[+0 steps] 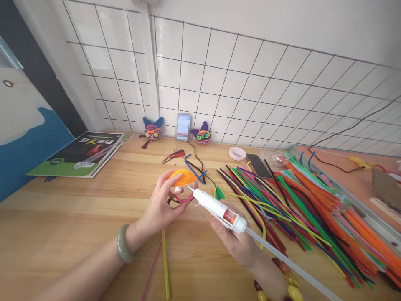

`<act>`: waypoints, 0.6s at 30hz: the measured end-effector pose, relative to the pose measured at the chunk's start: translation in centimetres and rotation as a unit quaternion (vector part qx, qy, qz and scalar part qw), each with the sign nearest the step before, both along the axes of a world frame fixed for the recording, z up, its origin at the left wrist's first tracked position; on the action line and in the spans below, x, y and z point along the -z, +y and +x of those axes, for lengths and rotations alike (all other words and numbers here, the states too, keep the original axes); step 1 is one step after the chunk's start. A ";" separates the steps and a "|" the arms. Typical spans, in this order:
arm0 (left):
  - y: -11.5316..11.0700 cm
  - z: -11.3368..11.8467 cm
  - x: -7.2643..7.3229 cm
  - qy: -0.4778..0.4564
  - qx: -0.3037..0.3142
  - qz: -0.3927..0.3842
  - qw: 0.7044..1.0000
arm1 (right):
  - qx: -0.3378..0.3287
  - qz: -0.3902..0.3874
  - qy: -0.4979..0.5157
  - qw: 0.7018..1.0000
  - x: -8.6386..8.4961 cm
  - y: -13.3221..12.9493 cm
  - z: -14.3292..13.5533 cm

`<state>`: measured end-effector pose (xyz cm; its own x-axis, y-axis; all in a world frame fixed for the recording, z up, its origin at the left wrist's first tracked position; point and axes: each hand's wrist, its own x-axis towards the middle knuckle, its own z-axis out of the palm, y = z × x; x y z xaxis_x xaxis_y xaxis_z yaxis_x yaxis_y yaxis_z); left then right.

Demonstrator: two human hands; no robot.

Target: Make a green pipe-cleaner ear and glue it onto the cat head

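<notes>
My left hand [167, 202] is closed on a craft piece [183, 177] with a ribbed orange top, apparently made of pipe cleaners, over a clear plastic part with pink edging. My right hand [233, 238] grips a white hot glue gun [211, 202], from whose back a long clear glue stick [291, 263] sticks out. The gun's nozzle points at the craft piece, right by its underside; whether it touches, I cannot tell. Below my left hand, a yellow pipe cleaner [165, 267] and a pink strand lie on the table. A green piece [219, 193] is partly hidden behind the gun.
Loose pipe cleaners [269, 200] in many colours spread across the right, beside bundled ones [326, 205]. Two cat-like masks [153, 130] lean on the tiled wall around a lit screen [183, 126]. A pink bowl [237, 153], dark phone [258, 166], red tassels [174, 155] and book [84, 152] lie about.
</notes>
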<state>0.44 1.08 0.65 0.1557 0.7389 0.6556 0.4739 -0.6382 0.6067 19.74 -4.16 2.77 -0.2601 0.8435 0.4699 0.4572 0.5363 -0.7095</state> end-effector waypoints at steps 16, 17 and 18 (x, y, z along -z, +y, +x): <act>0.2 -0.1 0.5 0.010 0.000 0.007 1.000 | -0.017 -0.020 -0.002 1.000 -0.1 0.0 -0.3; 0.2 -0.1 0.5 0.010 0.000 0.007 1.000 | -0.017 -0.019 -0.002 1.000 -0.1 0.0 -0.3; 0.2 0.0 0.5 0.009 0.000 0.007 1.000 | -0.017 -0.020 -0.001 1.000 -0.1 0.0 -0.2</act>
